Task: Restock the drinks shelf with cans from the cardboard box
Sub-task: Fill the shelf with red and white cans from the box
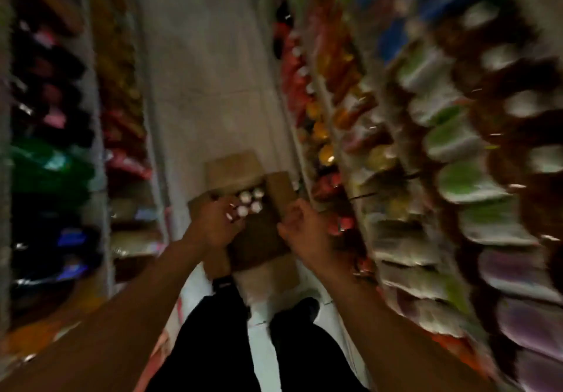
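**K:** Legs and dark shoes (307, 306) nearest, standing on the aisle floor (207, 71). Both arms reach down to the cardboard box (259, 239) just ahead of the feet.

**R:** Hands?

**K:** Left hand (216, 224) is over the near-left of the open box, fingers curled, looks like it's closing on a can (231, 216). Too blurred to be sure. Right hand (304, 230) loosely curled at the right flap; can't tell if it grips it.

**R:** Cans?

**K:** Small cluster of pale tops (249, 202) at the box's far end.

**R:** Advice?

**K:** Pin the flap back with the right, lift one can straight up by its body. Drinks shelving (335, 154) sits right of the box; short carry.
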Action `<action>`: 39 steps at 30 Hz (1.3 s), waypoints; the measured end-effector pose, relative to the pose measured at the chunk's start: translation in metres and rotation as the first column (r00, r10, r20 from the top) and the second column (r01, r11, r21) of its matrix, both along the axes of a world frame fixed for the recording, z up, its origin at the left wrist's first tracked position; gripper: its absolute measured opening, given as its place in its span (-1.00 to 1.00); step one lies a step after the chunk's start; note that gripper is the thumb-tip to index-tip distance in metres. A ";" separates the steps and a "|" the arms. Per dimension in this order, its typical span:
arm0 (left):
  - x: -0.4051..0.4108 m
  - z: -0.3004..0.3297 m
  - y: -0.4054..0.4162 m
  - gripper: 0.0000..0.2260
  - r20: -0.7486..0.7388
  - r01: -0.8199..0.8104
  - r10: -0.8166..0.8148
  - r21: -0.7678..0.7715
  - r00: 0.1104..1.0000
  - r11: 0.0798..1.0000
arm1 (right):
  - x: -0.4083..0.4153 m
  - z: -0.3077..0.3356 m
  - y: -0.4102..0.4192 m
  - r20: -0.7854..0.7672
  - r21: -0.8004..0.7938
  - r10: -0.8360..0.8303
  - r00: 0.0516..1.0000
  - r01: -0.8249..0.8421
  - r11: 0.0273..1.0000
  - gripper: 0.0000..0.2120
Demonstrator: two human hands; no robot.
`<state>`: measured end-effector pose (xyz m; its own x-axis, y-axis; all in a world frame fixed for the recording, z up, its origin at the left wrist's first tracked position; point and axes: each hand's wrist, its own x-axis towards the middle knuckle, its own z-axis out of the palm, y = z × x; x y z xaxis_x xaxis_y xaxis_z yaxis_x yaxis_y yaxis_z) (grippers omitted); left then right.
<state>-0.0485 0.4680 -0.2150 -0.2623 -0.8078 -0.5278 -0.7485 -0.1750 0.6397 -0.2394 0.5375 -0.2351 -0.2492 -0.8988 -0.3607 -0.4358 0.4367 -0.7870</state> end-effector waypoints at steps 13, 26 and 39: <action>0.092 -0.322 0.026 -0.70 0.086 -0.121 0.111 0.119 0.990 0.986 | 0.086 -0.396 -0.032 -0.052 0.403 0.401 0.915 -0.348 0.847 -0.38; 0.109 -0.432 -0.009 -0.48 0.170 0.127 -0.141 0.092 0.975 0.988 | 0.147 -0.571 -0.073 -0.122 0.460 0.471 0.874 -0.371 0.807 -0.59; 0.102 -0.435 -0.005 -0.51 0.211 0.106 -0.139 0.161 0.968 0.981 | 0.146 -0.545 -0.058 -0.102 0.379 0.182 0.978 -0.131 0.916 -0.65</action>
